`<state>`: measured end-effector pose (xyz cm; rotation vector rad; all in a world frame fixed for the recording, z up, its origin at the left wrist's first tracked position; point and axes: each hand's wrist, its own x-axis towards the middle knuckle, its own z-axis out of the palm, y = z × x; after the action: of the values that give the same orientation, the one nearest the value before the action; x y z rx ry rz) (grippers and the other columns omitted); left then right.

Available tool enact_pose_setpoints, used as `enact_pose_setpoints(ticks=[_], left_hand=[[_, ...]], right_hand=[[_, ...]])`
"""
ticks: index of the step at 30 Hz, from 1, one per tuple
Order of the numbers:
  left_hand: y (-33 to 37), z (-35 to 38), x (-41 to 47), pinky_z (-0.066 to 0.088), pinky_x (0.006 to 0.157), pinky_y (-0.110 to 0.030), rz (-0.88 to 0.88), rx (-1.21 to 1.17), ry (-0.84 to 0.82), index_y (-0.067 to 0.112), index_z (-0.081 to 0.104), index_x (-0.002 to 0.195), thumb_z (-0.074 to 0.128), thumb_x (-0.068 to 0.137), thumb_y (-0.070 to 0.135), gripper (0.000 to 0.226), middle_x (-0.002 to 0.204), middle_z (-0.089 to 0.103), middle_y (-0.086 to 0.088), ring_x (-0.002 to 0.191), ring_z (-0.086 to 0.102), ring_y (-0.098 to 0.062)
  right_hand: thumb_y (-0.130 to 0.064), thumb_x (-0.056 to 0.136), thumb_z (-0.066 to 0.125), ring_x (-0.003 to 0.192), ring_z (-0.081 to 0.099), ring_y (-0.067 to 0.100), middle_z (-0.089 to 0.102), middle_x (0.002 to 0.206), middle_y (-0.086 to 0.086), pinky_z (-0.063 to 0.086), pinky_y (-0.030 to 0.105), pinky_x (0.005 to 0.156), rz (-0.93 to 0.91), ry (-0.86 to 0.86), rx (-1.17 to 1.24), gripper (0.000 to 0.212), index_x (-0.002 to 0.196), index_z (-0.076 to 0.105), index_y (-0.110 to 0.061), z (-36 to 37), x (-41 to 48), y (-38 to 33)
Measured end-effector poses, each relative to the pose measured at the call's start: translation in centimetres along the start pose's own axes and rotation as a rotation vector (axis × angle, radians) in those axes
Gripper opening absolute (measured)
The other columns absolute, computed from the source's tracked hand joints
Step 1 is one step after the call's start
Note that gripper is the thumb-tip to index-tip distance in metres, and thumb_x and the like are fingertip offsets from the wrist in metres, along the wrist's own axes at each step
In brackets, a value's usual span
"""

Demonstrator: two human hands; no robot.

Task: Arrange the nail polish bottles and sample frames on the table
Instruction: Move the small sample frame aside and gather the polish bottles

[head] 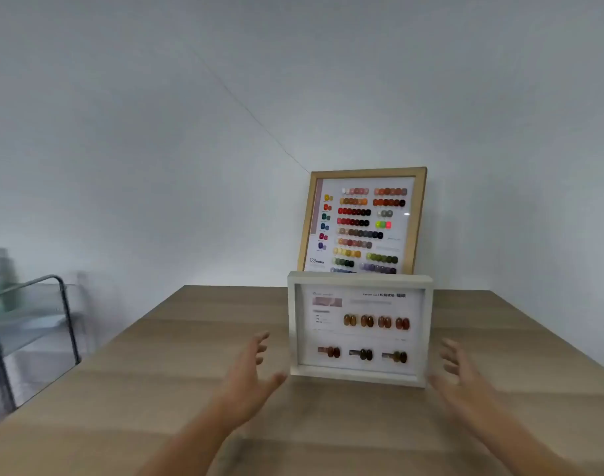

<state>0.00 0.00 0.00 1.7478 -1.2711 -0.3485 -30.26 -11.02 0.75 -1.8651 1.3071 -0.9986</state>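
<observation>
A white sample frame [359, 329] with brown and amber nail swatches stands upright on the wooden table [177, 365]. Behind it a larger gold-framed sample board [364, 219] with many coloured swatches leans against the wall. My left hand [251, 376] hovers just left of the white frame, fingers spread, not touching it. My right hand [460, 377] hovers just right of the frame, fingers spread too. Both hands hold nothing. No nail polish bottles are in view.
A glass and metal side cart [29, 324] stands to the left of the table, with a blurred greenish bottle [5, 280] on it. White walls meet in a corner behind the frames.
</observation>
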Motion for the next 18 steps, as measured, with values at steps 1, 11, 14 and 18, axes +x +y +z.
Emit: enact_pose_setpoints(ticks=[1, 11, 14, 18], left_hand=[[-0.1, 0.6, 0.8, 0.041, 0.098, -0.034, -0.024, -0.022, -0.033, 0.033, 0.027, 0.137, 0.069, 0.079, 0.030, 0.072, 0.124, 0.041, 0.008, 0.118, 0.045, -0.013], [-2.3, 5.3, 5.0, 0.050, 0.089, -0.032, -0.076, -0.169, 0.006, 0.034, 0.043, 0.124, 0.048, 0.091, 0.016, 0.038, 0.107, 0.061, 0.009, 0.098, 0.059, -0.006], [-2.8, 4.8, 4.6, 0.046, 0.078, -0.017, -0.026, -0.171, 0.047, 0.040, 0.040, 0.121, 0.045, 0.093, 0.015, 0.037, 0.102, 0.059, 0.016, 0.096, 0.057, -0.002], [-3.9, 2.0, 3.7, 0.046, 0.082, -0.021, 0.022, -0.186, 0.086, 0.042, 0.038, 0.121, 0.041, 0.095, 0.016, 0.037, 0.106, 0.055, 0.023, 0.100, 0.053, 0.003]], right_hand=[[-0.023, 0.085, 0.061, 0.126, 0.043, 0.023, 0.044, 0.139, 0.005, 0.035, 0.040, 0.102, 0.012, -0.018, 0.039, 0.066, 0.141, 0.026, -0.022, 0.7, 0.5, 0.1], [-0.022, 0.094, 0.044, 0.103, 0.052, 0.018, 0.056, 0.127, 0.008, 0.040, 0.032, 0.086, 0.040, -0.031, -0.020, 0.045, 0.137, 0.034, -0.017, 3.2, 2.7, 0.8], [-0.021, 0.093, 0.046, 0.099, 0.053, 0.019, 0.059, 0.123, 0.011, 0.039, 0.033, 0.081, -0.003, 0.005, -0.079, 0.044, 0.136, 0.036, -0.016, 3.6, 2.3, 0.5], [-0.021, 0.092, 0.049, 0.096, 0.052, 0.014, 0.058, 0.122, 0.009, 0.043, 0.035, 0.087, -0.107, -0.027, -0.121, 0.042, 0.132, 0.037, -0.019, 5.8, 1.1, -1.0]])
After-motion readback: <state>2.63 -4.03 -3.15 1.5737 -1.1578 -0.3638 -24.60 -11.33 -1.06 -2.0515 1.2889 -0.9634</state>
